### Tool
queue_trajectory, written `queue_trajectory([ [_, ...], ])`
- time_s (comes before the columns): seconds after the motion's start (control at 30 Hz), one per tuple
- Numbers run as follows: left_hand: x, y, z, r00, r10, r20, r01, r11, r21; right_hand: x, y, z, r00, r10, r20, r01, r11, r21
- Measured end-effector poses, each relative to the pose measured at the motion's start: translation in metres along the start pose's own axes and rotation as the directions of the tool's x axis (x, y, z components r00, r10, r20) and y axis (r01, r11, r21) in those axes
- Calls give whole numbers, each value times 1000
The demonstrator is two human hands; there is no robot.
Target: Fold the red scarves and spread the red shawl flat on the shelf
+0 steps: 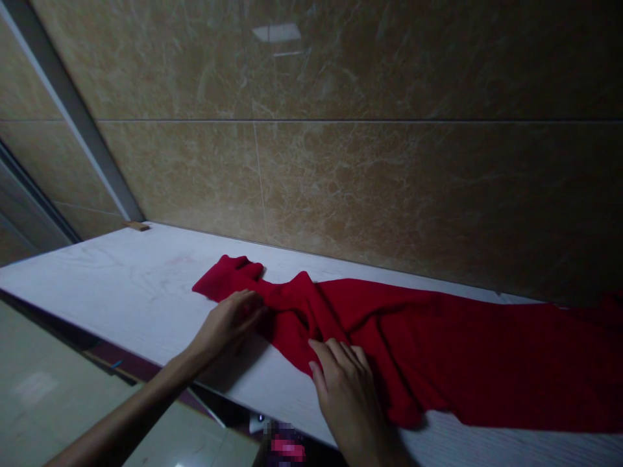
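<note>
A red fabric piece (487, 357), which looks like a garment, lies stretched and wrinkled along a white wood-grain tabletop. Its narrow left end resembles a sleeve, while its right end runs out of view. At the lower edge of that narrow part, my left hand (233, 318) has its thumb and fingers closed in a pinch on the fabric; the fingertips are partly hidden. My right hand (345, 379) lies palm down on the bunched middle, its thumb apart and its fingers slightly bent over the folds.
The long white tabletop (131, 279) runs along a glossy brown marble-tiled wall (389, 181). A small brown block (137, 226) sits in the far left corner by a grey metal post (82, 117). Below the front edge show a pale tiled floor (29, 370) and a blurred pink item (287, 449).
</note>
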State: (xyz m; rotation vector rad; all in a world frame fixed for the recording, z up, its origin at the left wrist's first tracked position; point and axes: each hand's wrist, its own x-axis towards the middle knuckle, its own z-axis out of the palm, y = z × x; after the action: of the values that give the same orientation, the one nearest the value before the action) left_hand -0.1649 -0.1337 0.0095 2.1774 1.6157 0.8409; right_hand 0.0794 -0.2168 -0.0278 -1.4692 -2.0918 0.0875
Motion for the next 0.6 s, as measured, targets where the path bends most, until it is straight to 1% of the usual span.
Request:
queue_trajectory([
  [0.17,23,-2,-11,999,0,-50,-12,971,-239,-3,6,-4,999,-12,-43,16,995,99],
  [0.27,40,-2,-17,998,7,-55,-23,955,-296,-6,10,-11,1000,-22,-15,24,984,176],
  [0.37,56,-3,-27,1000,13,9,-11,974,-227,-12,19,-23,997,-27,70,10,974,227],
  [0.47,70,-8,-34,998,11,58,-4,994,-109,-22,32,-38,979,-79,188,31,969,246],
  [0.53,79,-14,-34,998,-8,65,10,999,-41,-30,41,-48,957,-133,256,67,966,251],
  [0.6,86,-18,-30,996,-37,78,37,999,0,-37,50,-55,941,-152,301,80,968,239],
])
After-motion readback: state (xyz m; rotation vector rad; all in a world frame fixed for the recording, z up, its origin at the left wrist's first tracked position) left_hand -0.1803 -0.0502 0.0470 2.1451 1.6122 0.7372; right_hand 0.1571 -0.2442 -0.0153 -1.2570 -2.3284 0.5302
